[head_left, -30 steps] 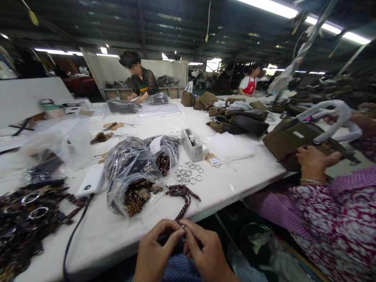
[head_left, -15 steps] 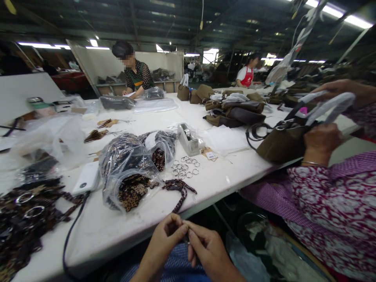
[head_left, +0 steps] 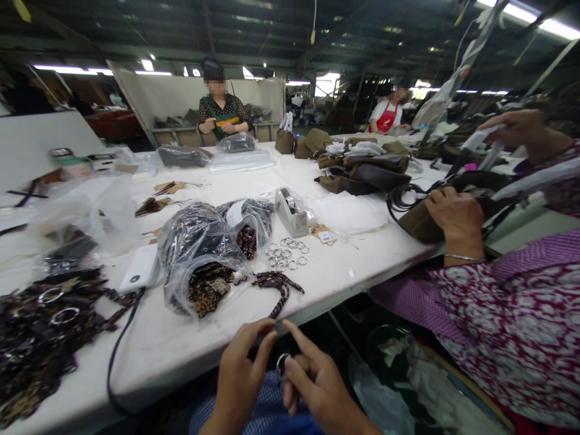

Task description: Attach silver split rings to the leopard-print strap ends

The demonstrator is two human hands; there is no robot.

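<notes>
Head view, with the two hands taken as the clock's centre and twelve straight ahead: the right hand (head_left: 317,377) pinches a metal ring (head_left: 281,365) between thumb and fingers, its forefinger reaching out towards the left fingertips. On the left hand (head_left: 240,365), thumb and forefinger nearly meet close to the near end of a patterned strap (head_left: 284,292); whether they grip it, I cannot tell. That strap curves away at twelve o'clock over the edge of the white table (head_left: 181,353).

Just beyond it, also at twelve, lie loose rings (head_left: 287,254), then a tape dispenser (head_left: 292,219). Between ten and eleven sits a clear plastic bag (head_left: 188,238) with leopard-print pieces (head_left: 208,293) at its mouth. A white device (head_left: 138,269) lies at ten, and a heap of dark patterned pieces (head_left: 34,341) at nine. At two o'clock a co-worker's hand (head_left: 454,211) rests on a brown handbag (head_left: 419,222); more brown bags (head_left: 362,169) are piled at one.
</notes>
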